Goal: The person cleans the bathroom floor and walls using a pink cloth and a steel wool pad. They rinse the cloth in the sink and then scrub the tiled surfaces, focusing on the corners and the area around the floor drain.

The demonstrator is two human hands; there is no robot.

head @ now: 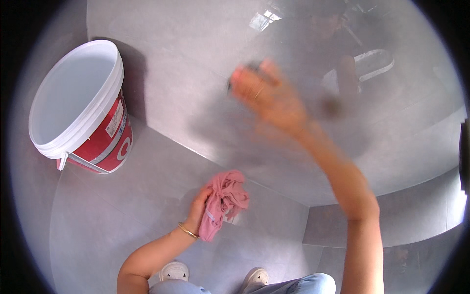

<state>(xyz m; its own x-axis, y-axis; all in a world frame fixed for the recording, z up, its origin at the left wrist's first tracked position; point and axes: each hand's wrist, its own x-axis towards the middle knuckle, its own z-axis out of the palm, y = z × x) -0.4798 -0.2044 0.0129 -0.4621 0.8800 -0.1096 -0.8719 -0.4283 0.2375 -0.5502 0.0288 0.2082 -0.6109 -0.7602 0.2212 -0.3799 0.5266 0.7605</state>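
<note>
My left hand (198,209) grips a crumpled pink cloth (226,196) above the grey tiled floor (147,205). A gold bangle (188,230) circles that wrist. Farther up, my right hand (273,101) is at the glossy grey tiled wall (183,73) and blurred by motion. Its fingers curl around a small dark object (253,66), mostly covered by the hand; I cannot tell what kind it is.
A white-rimmed plastic bucket (119,77) with a red printed side and a handle stands at the left, beside the wall. At the right, a tiled ledge (367,224) meets this wall. My shoes (175,271) are at the bottom. Reflections show on the wall.
</note>
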